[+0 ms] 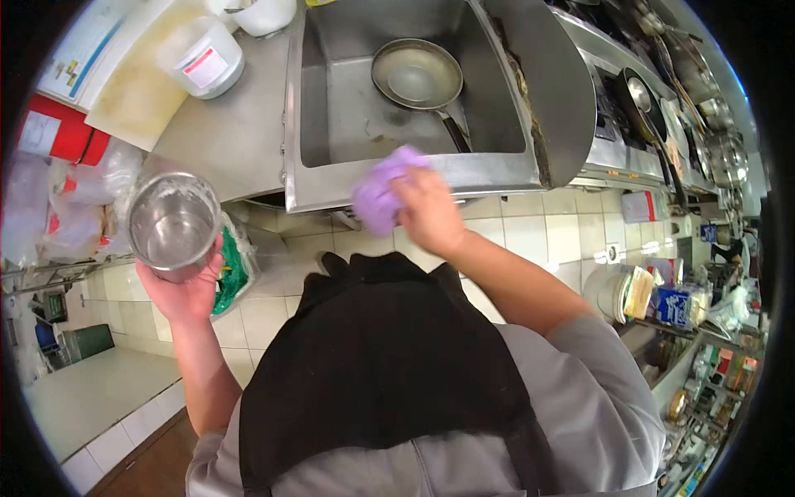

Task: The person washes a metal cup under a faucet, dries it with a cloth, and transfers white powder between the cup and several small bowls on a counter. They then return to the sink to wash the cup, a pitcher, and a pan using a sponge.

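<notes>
Metal cup (174, 222) rests in the left fingers (211, 263).

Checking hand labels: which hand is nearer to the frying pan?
Right. The right hand, holding a purple cloth, is by the sink's front edge, near the frying pan's handle; the left hand, holding a metal container, is farther off to the left.
</notes>
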Motion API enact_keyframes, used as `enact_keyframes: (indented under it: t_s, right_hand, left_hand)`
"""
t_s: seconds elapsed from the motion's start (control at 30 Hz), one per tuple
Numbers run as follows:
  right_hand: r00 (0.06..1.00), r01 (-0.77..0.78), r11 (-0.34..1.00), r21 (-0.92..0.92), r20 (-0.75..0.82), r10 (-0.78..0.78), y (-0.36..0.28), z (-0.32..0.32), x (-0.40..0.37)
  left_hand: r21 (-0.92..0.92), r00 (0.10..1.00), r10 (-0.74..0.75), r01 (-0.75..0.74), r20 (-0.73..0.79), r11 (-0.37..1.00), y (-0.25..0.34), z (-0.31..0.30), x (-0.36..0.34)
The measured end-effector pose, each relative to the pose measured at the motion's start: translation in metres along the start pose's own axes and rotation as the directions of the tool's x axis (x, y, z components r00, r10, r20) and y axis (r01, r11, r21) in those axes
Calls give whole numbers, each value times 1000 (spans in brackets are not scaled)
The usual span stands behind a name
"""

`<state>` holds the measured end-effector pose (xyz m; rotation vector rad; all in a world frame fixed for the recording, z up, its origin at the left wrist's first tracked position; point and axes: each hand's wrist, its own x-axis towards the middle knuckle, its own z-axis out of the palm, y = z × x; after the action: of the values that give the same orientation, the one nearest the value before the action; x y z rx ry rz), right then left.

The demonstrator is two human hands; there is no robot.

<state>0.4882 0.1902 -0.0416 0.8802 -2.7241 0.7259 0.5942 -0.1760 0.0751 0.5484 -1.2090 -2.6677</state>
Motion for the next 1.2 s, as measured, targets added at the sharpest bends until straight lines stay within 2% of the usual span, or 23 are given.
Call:
enact_keyframes:
  t_s: [0.03, 0.1, 0.17, 0.2, 0.27, 0.33, 0.4, 0.43, 0.47, 0.5, 0.53, 0.6, 0.67, 0.7, 0.8, 0.87, 0.93, 0.97, 1.03, 1.07, 1.13, 1.17, 1.2]
  right_hand:
    - [994, 105, 985, 140, -29, -102, -12, 8, 14]
    - [997, -4, 835, 550, 68, -40, -38, 15, 52]
    - [977, -185, 720, 669, 205, 60, -63, 11, 97]
    - [989, -129, 697, 705, 142, 39, -73, 11, 118]
    - [1000, -9, 647, 762, 16, -5, -92, 11, 154]
    - [989, 105, 736, 668, 4, -145, -92, 3, 182]
    - [963, 231, 796, 560, -13, -270, -74, -9, 198]
    - [958, 25, 800, 600, 214, -191, -59, -13, 203]
    - [896, -187, 790, 584, 432, -107, -43, -19, 207]
    - [899, -243, 827, 507, 439, -5, -38, -36, 207]
    - [933, -255, 773, 581, 358, 38, -5, -15, 205]
    - [886, -443, 741, 505, 372, 276, 26, -25, 213]
    - [850, -527, 624, 577, 344, 399, 33, -53, 227]
    - [845, -533, 615, 581, 339, 413, 52, -58, 235]
    - [823, -559, 596, 577, 298, 483, 90, -72, 266]
    - [816, -571, 625, 533, 291, 499, 105, -79, 293]
    - [876, -481, 768, 424, 201, 438, 119, -81, 324]
    - [927, -372, 857, 357, 92, 364, 145, -74, 341]
    - [872, -449, 815, 366, -20, 489, 193, -67, 378]
    - [817, -512, 755, 409, -40, 576, 210, -67, 393]
    - [892, -414, 905, 97, -153, 425, 265, -58, 419]
    - [897, -428, 903, 26, -107, 428, 273, -58, 428]
    - [909, -406, 909, -96, -143, 391, 297, -50, 439]
  left_hand:
    - [17, 1000, 12, -12, -14, 1000, -2, 4, -8]
    - [37, 999, 32, -31, -35, 999, -4, 10, -22]
    - [57, 998, 53, -54, 16, 997, 1, 5, -27]
    - [62, 997, 65, -68, 43, 996, 5, 4, -26]
    - [36, 996, 86, -85, -33, 996, 10, 11, -22]
    - [-16, 986, 141, -143, -83, 990, 15, 12, -8]
    - [-79, 995, 98, -99, -13, 992, 23, -6, 15]
    - [-108, 996, 93, -94, -13, 990, 22, -7, 25]
    - [-134, 996, 85, -85, -6, 987, 23, -8, 37]
    - [-135, 996, 83, -78, 28, 988, 23, -12, 47]
    - [-137, 995, 78, -69, 61, 988, 22, -15, 58]
    - [-146, 994, 55, -40, 98, 989, 24, -27, 80]
    - [-152, 994, 5, 12, 107, 988, 24, -33, 103]
    - [-151, 998, -28, 37, 60, 988, 26, -34, 111]
    - [-191, 989, 0, 28, 146, 981, 29, -29, 133]
    - [-212, 996, 6, 13, 85, 977, 29, -17, 144]
    - [-250, 1000, -6, 4, -6, 968, 24, -12, 149]
    - [-270, 998, -22, 5, -58, 963, 21, -12, 153]
    - [-248, 994, -36, 8, -106, 969, 18, -11, 157]
    - [-146, 989, -11, -10, -147, 989, 15, -17, 159]
    - [58, 976, 40, -28, -214, 998, 10, -29, 168]
    - [144, 955, 127, -91, -268, 985, 11, -24, 175]
    - [171, 968, 91, -51, -235, 984, 18, -22, 181]
